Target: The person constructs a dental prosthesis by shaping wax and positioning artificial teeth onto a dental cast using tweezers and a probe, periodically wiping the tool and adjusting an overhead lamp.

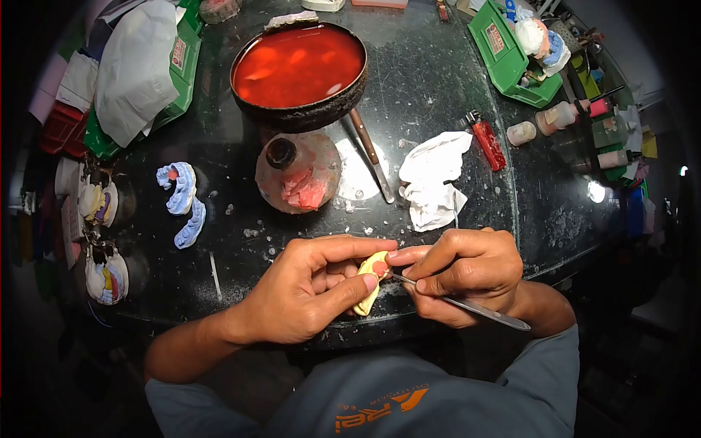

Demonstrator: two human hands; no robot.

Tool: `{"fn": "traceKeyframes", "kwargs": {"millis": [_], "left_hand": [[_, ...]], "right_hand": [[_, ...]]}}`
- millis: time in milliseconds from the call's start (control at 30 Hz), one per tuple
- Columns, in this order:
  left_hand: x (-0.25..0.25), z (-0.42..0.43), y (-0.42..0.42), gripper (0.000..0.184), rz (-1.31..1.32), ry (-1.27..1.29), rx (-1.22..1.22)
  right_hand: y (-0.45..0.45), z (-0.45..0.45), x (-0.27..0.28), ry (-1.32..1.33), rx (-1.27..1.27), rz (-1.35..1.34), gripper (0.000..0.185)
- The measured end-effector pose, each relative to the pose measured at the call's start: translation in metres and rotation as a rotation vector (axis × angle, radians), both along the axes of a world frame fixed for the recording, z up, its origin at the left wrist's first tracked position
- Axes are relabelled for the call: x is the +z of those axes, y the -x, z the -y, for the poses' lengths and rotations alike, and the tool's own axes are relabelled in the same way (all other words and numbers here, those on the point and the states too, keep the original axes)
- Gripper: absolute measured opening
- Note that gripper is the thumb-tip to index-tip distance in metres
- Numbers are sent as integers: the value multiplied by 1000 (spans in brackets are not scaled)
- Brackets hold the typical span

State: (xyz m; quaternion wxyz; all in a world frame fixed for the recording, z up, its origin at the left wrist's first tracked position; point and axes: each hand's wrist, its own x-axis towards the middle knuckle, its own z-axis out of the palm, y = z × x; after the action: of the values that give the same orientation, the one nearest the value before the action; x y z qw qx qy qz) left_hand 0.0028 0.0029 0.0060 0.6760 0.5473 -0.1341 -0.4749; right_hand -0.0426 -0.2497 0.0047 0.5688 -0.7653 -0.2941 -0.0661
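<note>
My left hand [314,288] pinches a small yellow dental cast [369,296] between thumb and fingers, just above the bench's front edge. A pink wax patch [380,268] sits on the cast. My right hand [467,274] grips a thin metal wax carver [478,309] like a pen. The carver's tip is at the pink wax, and its broad flat end points down to the right. My right fingertips meet the cast's right side. Fingers hide part of the cast.
A pan of red liquid [299,66] stands behind a wax-smeared burner [298,175]. Nearby lie a wooden-handled knife [363,139], crumpled tissue [434,179] and red lighter [487,144]. Blue dental casts [179,191] and mounted casts [106,276] stand left. Green bins [504,58] line the back.
</note>
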Motion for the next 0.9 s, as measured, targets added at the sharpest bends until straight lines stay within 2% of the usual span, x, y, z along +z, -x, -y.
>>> {"fn": "traceKeyframes", "kwargs": {"millis": [900], "left_hand": [[-3,1,3,43,13,29,31]], "right_hand": [[-1,1,-1,-7,12,7,14]]}}
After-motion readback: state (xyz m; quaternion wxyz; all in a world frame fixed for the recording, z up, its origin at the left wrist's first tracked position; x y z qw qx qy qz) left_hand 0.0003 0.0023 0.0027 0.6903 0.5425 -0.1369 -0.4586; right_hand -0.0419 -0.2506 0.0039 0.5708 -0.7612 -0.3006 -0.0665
